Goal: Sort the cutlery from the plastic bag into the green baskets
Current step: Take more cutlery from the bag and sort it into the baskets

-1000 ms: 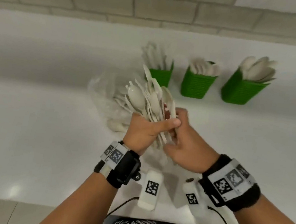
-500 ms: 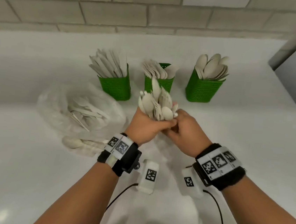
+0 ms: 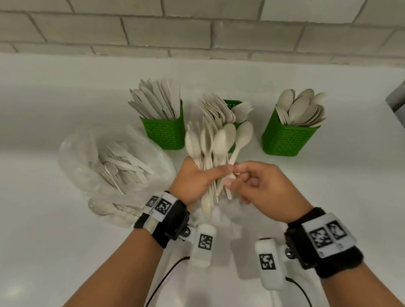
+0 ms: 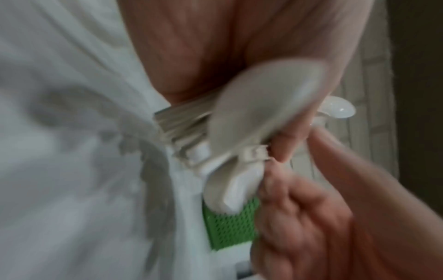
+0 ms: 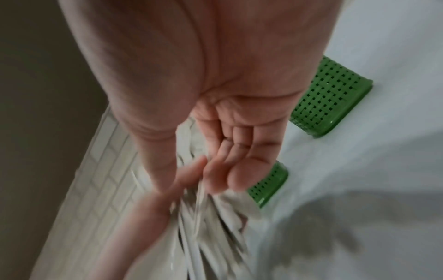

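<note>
The left hand clasps a bundle of mixed cutlery; the right hand pinches one spoon at its handle. Three baskets stand behind: knives, forks, spoons. One bag lies to the left, with cutlery inside.

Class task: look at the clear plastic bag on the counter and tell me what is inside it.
Inside the plastic bag lies a loose heap of pale cutlery; fork tines show near the top. The crumpled plastic blurs the lower pieces, so their types and number cannot be told.
</note>
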